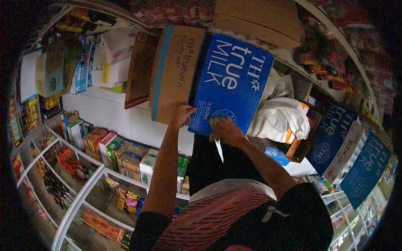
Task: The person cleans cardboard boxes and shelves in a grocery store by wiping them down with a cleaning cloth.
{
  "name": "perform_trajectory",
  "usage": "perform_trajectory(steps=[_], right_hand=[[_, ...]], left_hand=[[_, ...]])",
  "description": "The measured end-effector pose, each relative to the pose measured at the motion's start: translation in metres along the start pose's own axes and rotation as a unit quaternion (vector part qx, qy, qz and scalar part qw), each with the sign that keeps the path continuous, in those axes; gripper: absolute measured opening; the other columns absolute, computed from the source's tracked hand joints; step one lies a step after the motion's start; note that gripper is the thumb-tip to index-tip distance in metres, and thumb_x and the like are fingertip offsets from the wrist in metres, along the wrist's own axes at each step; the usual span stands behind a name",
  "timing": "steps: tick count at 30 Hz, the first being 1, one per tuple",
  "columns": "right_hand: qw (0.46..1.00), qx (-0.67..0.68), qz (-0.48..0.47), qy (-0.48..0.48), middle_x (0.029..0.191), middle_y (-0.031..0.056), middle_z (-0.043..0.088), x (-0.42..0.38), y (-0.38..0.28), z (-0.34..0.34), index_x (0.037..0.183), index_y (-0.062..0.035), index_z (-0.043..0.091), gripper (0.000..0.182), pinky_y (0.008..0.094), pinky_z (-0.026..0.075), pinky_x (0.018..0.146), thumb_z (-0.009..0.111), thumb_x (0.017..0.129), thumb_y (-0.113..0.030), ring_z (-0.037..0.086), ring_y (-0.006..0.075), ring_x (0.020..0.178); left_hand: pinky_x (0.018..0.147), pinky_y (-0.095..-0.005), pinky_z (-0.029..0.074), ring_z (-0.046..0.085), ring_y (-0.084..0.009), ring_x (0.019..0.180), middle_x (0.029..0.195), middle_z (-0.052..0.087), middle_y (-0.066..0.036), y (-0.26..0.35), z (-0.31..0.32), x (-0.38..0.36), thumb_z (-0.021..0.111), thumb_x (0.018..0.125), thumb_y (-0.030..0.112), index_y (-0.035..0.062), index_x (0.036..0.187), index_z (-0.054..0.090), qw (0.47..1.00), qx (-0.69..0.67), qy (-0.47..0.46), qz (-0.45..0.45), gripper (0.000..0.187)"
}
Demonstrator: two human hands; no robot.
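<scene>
Right grip (222,127) is clenched round a pale, blade-like object (219,149) at the blue carton (234,79), beside the brown carton (176,71)! Left grip (184,115), fingers curled, meets the blue corner; can't tell if it pinches.
</scene>
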State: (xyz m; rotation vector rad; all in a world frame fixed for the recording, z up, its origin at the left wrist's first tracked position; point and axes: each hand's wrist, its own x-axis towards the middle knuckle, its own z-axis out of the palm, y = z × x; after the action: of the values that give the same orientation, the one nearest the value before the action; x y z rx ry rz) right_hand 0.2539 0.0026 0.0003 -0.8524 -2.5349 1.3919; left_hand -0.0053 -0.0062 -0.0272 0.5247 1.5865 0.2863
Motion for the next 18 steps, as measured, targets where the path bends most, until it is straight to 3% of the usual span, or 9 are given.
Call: perform_trajectory(steps=[3,4,7,8,10,13,15,17,18], right_hand=[[0.975,0.127,0.093,-0.155,0.117,0.0151,0.046,0.0,-0.016,-0.037,0.116,-0.0072,0.045,0.048,0.0397,0.032,0.094,0.057,0.074,-0.025,0.041,0.0327,0.11],[0.974,0.131,0.109,-0.147,0.114,0.0161,0.047,0.01,-0.006,-0.048,0.115,-0.0069,0.045,0.046,0.0402,0.034,0.092,0.057,0.074,-0.024,0.043,0.0333,0.107],[0.987,-0.144,0.025,0.067,0.114,0.017,0.046,0.048,0.065,-0.083,0.115,-0.0077,0.046,0.045,0.0405,0.035,0.09,0.057,0.075,-0.024,0.043,0.0331,0.106],[0.977,-0.128,0.147,0.087,0.118,0.0171,0.044,0.067,0.051,-0.128,0.116,-0.0071,0.045,0.048,0.0409,0.032,0.094,0.06,0.074,-0.026,0.039,0.0333,0.111],[0.93,-0.222,0.027,0.291,0.121,0.0188,0.041,0.071,0.159,-0.132,0.117,-0.0077,0.044,0.05,0.0415,0.03,0.095,0.06,0.074,-0.027,0.036,0.0345,0.114],[0.893,-0.228,0.12,0.37,0.124,0.0196,0.037,0.072,0.169,-0.15,0.12,-0.0057,0.041,0.051,0.041,0.026,0.098,0.059,0.075,-0.023,0.033,0.0353,0.117],[0.897,-0.219,0.1,0.37,0.128,0.0204,0.033,0.053,0.139,-0.116,0.122,-0.003,0.038,0.052,0.0402,0.022,0.1,0.055,0.077,-0.022,0.029,0.0353,0.12],[0.931,-0.171,0.178,0.269,0.131,0.0209,0.029,0.017,0.079,-0.079,0.126,-0.0018,0.033,0.054,0.0393,0.017,0.102,0.051,0.077,-0.018,0.021,0.0356,0.124],[0.935,0.017,0.239,0.262,0.133,0.0207,0.025,-0.02,0.092,-0.022,0.127,-0.0035,0.032,0.059,0.0411,0.017,0.102,0.053,0.074,-0.018,0.018,0.0364,0.125]], left_hand=[[0.031,-0.0281,0.035,0.043,-0.013,0.032,0.046,0.049,-0.008,0.019,0.001,-0.015,0.057,0.079,0.031,-0.001,0.087,0.059,0.999,0.029,0.029,0.021,0.033],[0.031,-0.0282,0.035,0.043,-0.0129,0.032,0.046,0.049,-0.008,0.018,0.0,-0.012,0.058,0.079,0.031,-0.0009,0.087,0.058,1.0,0.011,0.011,-0.002,0.033],[0.03,-0.0279,0.035,0.043,-0.0129,0.032,0.046,0.049,-0.008,0.021,-0.001,-0.012,0.058,0.079,0.032,-0.0007,0.088,0.058,1.0,0.004,-0.011,-0.019,0.034],[0.03,-0.0275,0.035,0.043,-0.0129,0.032,0.045,0.049,-0.008,0.022,-0.001,-0.013,0.058,0.079,0.033,-0.0007,0.088,0.058,1.0,0.013,-0.009,-0.014,0.034],[0.029,-0.027,0.035,0.043,-0.0129,0.032,0.045,0.049,-0.008,0.022,-0.002,-0.009,0.058,0.078,0.032,-0.0004,0.086,0.058,0.999,0.036,-0.012,-0.028,0.034],[0.029,-0.0263,0.035,0.045,-0.0126,0.033,0.045,0.049,-0.008,0.01,-0.001,-0.003,0.059,0.078,0.032,-0.0001,0.083,0.06,0.998,0.063,0.002,-0.008,0.033],[0.029,-0.026,0.035,0.045,-0.0124,0.033,0.045,0.049,-0.008,0.0,-0.003,0.005,0.059,0.078,0.032,-0.0001,0.081,0.06,0.997,0.066,0.014,0.033,0.032],[0.028,-0.026,0.035,0.046,-0.012,0.033,0.045,0.05,-0.008,-0.01,-0.002,0.012,0.058,0.078,0.033,-0.0003,0.08,0.06,0.987,0.07,0.01,0.148,0.033],[0.028,-0.026,0.035,0.046,-0.012,0.033,0.045,0.05,-0.008,-0.004,0.0,0.01,0.058,0.078,0.033,-0.0003,0.08,0.06,0.986,0.069,0.008,0.151,0.033]])
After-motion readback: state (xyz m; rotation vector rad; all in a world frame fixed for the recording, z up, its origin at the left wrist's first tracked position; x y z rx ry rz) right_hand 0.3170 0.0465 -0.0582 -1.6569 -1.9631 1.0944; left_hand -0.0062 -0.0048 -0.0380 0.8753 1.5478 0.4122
